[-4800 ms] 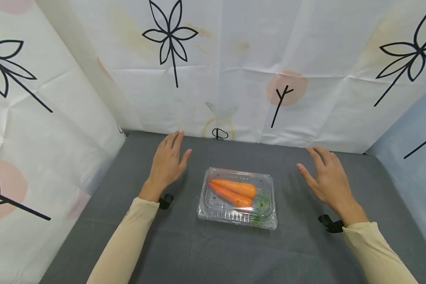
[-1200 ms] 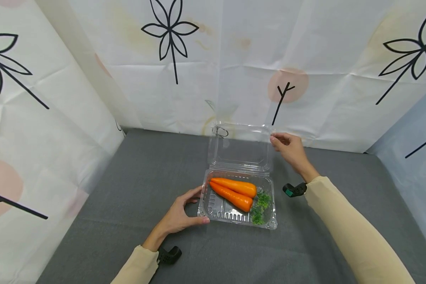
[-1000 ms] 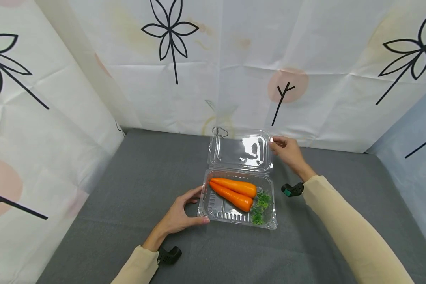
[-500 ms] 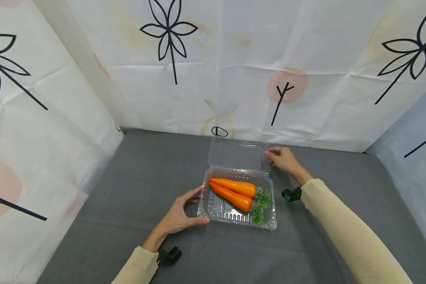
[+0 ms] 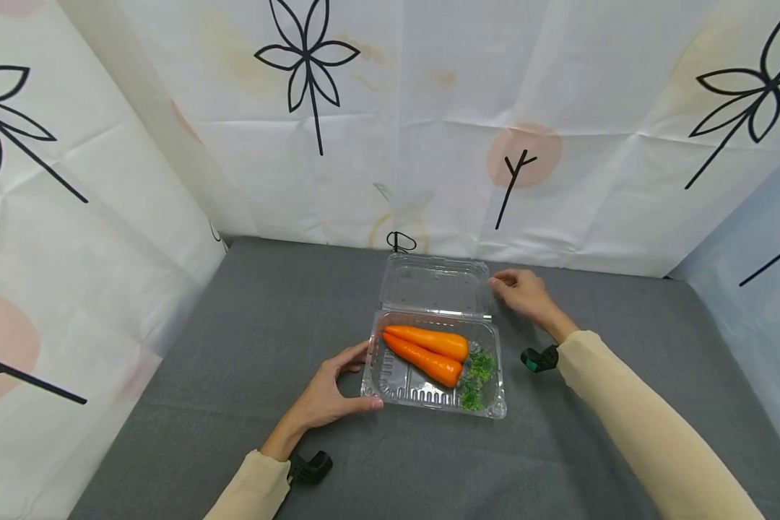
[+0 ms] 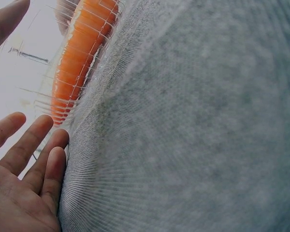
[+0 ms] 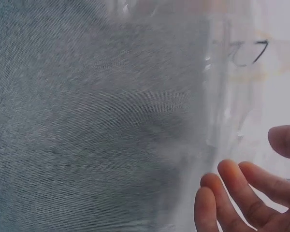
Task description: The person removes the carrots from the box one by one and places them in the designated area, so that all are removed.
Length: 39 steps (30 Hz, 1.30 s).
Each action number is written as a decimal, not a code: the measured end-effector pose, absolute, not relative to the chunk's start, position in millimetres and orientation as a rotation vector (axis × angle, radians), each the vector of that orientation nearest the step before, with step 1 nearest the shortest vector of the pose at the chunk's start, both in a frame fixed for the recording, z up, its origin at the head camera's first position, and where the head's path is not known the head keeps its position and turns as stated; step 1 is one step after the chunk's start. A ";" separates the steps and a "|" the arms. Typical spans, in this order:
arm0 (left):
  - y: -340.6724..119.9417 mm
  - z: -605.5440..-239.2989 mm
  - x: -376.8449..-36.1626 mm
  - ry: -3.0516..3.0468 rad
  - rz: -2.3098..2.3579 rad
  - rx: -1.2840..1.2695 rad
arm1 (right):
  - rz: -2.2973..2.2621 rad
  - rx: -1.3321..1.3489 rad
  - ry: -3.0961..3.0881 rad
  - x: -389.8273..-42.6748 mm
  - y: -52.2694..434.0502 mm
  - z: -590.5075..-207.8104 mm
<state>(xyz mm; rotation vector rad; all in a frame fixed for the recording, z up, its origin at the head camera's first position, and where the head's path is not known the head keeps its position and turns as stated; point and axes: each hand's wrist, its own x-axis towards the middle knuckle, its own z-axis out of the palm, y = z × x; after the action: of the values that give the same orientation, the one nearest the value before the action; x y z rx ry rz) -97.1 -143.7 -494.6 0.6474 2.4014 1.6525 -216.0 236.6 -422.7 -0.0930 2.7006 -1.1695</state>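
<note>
A clear plastic clamshell box point(image 5: 390, 386) sits mid-table with two orange carrots point(image 5: 429, 345) and their green tops point(image 5: 474, 375) inside. Its lid point(image 5: 434, 283) is folded back, nearly flat on the table behind it. My left hand point(image 5: 330, 396) rests against the box's front-left corner, thumb along the front rim and fingers by the left wall. The left wrist view shows those fingers point(image 6: 34, 145) straight beside the carrots point(image 6: 79, 58). My right hand point(image 5: 518, 290) lies relaxed at the lid's far-right edge. In the right wrist view its fingers point(image 7: 241, 193) are spread near the lid point(image 7: 217, 96).
The table is covered in grey cloth point(image 5: 266, 325). White printed sheets point(image 5: 429, 108) wall it in at the back and both sides. A small black loop point(image 5: 399, 242) sits at the foot of the back sheet, just behind the lid.
The box was shut with both hands apart on the table; the right hand has since swung the lid up and back to the table. In the last half second its fingers loosened at the lid's edge.
</note>
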 end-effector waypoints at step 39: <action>-144.7 -497.5 -98.1 2.397 1.662 0.677 | -0.667 -0.775 2.809 -151.1 154.1 -411.0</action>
<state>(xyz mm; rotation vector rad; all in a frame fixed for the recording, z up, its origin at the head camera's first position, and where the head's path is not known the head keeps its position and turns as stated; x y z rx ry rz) -98.1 -144.7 -497.5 0.6772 2.3974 1.6622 -151.1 154.1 -411.0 -0.7749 2.8088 -0.6671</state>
